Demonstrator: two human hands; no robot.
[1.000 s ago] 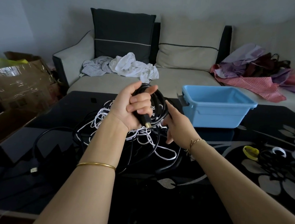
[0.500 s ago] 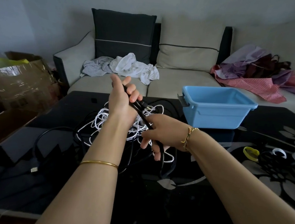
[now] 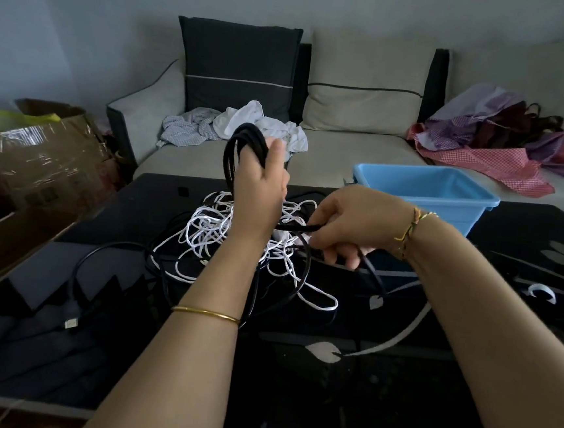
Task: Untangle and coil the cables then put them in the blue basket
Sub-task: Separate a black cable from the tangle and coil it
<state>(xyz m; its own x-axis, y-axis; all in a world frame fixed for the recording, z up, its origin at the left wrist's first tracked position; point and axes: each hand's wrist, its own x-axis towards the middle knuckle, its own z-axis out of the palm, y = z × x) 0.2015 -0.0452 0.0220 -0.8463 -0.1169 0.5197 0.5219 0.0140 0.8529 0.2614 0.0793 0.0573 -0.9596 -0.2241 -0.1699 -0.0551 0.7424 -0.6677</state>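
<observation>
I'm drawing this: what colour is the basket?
Light blue rectangular plastic basket, seen in head view.

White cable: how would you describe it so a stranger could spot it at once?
Find the glossy black table in front of the sofa. Near its middle, beneath the person's raised left hand, cables lie tangled. The white cable is the thin, pale one looping through the heap; its neighbours are thicker black cables.

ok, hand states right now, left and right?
Left hand: grips the coiled black cable.
Right hand: pinches a black strand.
</observation>
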